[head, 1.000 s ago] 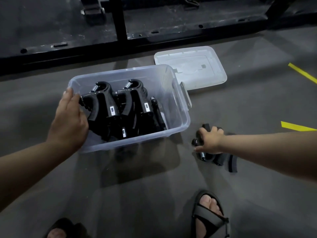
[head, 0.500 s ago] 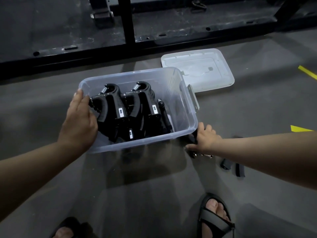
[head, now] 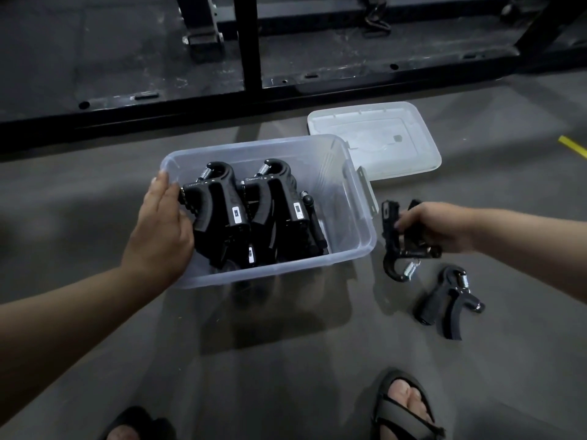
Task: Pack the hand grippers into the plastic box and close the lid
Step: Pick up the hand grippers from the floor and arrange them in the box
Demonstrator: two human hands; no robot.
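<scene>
Packed grippers (head: 254,214): two rows standing in the box (head: 270,269); its right end holds none.
Change: right hand (head: 435,227) has lifted a gripper (head: 392,246) off the floor (head: 286,360); it now hangs just beside the box's right wall.
Right fingers (head: 401,224): curled round its handles.
Left hand (head: 162,230): fingers straight, steadying the left wall.
Outstanding: loose gripper (head: 444,303) on the floor; lid (head: 381,144) off, behind the box's right corner.

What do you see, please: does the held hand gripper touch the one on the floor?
Apart: the head view shows bare floor between held hand gripper and loose hand gripper.
</scene>
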